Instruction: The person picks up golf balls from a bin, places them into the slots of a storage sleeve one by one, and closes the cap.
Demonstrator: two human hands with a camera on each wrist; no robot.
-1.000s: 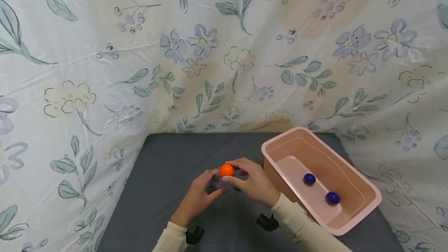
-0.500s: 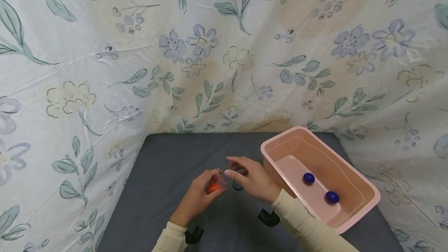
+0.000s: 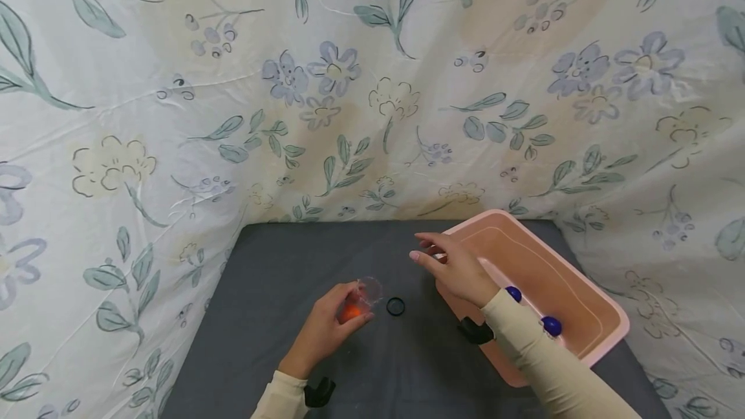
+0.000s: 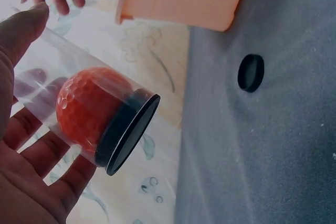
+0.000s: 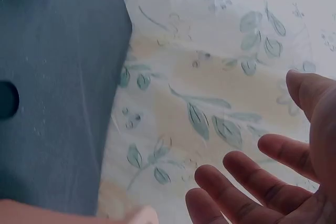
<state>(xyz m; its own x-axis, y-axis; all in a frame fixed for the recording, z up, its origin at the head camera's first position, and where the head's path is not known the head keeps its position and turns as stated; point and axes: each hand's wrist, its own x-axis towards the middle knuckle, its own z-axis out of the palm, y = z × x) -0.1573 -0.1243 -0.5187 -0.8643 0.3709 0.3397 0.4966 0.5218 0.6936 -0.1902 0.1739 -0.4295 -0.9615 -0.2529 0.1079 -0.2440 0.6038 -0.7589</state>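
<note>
My left hand (image 3: 323, 328) grips a clear plastic tube (image 3: 373, 290), its thumb and fingers curled round the wall. An orange golf ball (image 4: 86, 106) lies inside, against the black cap (image 4: 131, 135) that closes the lower end. The tube is tilted, and its other end appears uncapped in the head view. A loose black cap (image 3: 396, 306) rests on the table to the right of the tube. Over the left edge of the pink bin, my right hand (image 3: 456, 269) holds nothing; its fingers (image 5: 247, 177) are spread and relaxed in the right wrist view.
The pink bin (image 3: 611, 328) stands at the table's right, with two dark blue balls (image 3: 551, 326) inside; the right forearm partly covers its near side. A dark grey cloth (image 3: 279, 264) covers the table. Floral fabric (image 3: 349, 115) hangs behind and along the sides.
The orange golf ball went from my right fingers into the tube in my left hand. My right hand then moved right and away towards the bin, leaving the loose cap in plain view.
</note>
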